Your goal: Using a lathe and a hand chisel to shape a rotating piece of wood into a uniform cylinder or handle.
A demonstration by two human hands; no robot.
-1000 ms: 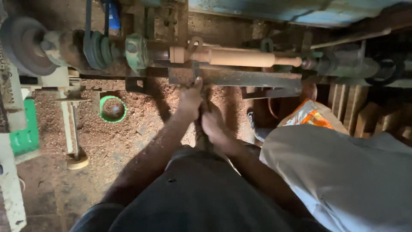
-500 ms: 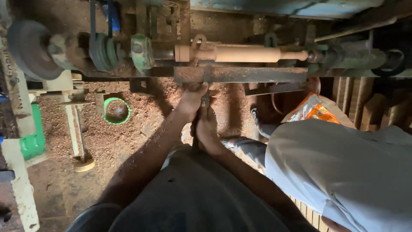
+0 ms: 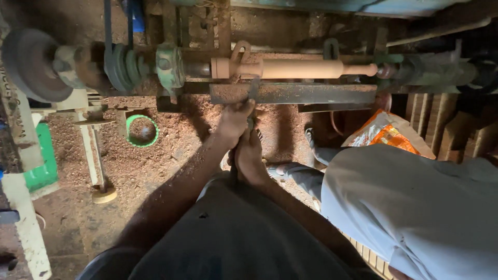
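Note:
A pale round wooden workpiece (image 3: 295, 68) is mounted lengthwise in a lathe, above a long flat metal tool rest (image 3: 311, 93). My left hand (image 3: 234, 120) grips the forward part of a turning chisel (image 3: 253, 91) whose tip lies over the rest's left part, against the wood. My right hand (image 3: 249, 158) is closed around the chisel's handle just behind, close to my body. The handle is mostly hidden by both hands.
The lathe's pulleys and belt (image 3: 122, 65) and a large grey wheel (image 3: 31, 65) sit at the left. A green ring-shaped container (image 3: 141, 130) lies on the sawdust-covered floor. Another person in a grey shirt (image 3: 415, 207) stands at the right, near an orange bag (image 3: 386, 134).
The view has shifted down and closer. My hands have edged up toward the tool rest with the chisel; the workpiece stays in the lathe.

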